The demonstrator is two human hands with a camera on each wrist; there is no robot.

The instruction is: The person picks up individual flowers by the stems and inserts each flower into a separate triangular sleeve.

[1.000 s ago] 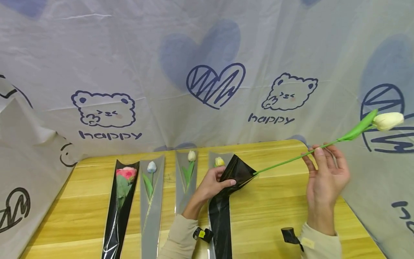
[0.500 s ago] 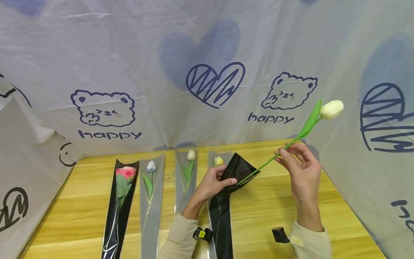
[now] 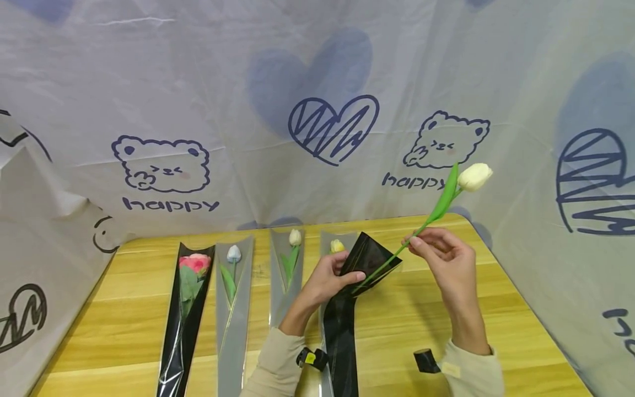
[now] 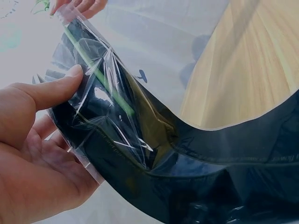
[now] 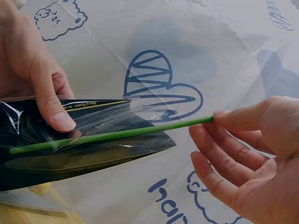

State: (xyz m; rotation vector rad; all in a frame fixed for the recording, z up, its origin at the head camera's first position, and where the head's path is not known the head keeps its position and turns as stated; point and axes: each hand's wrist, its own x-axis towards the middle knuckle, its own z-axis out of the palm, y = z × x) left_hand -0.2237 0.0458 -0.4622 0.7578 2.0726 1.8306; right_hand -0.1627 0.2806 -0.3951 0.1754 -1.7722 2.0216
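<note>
My right hand (image 3: 448,262) pinches the green stem of a white artificial tulip (image 3: 474,177) between thumb and fingers. The bloom and leaf stand above that hand. My left hand (image 3: 329,280) grips the upper part of a black flower sleeve (image 3: 373,256) with a clear front, thumb on the near side. In the left wrist view, the stem's lower end (image 4: 122,103) lies inside the sleeve, behind the clear film. From the right wrist view, the stem (image 5: 182,123) runs from the sleeve's mouth to my right fingertips. The sleeve's lower part bends down over the table.
On the wooden table (image 3: 397,353), a pink rose (image 3: 195,264) lies in a black sleeve at left. Beside it are grey sleeves with a pale blue tulip (image 3: 233,253), a white tulip (image 3: 295,237) and a yellow tulip (image 3: 337,246). A printed cloth (image 3: 248,110) hangs behind.
My right hand has moved left and down with the tulip. The stem's end has gone from the sleeve's mouth deeper inside. My left hand has stayed on the sleeve.
</note>
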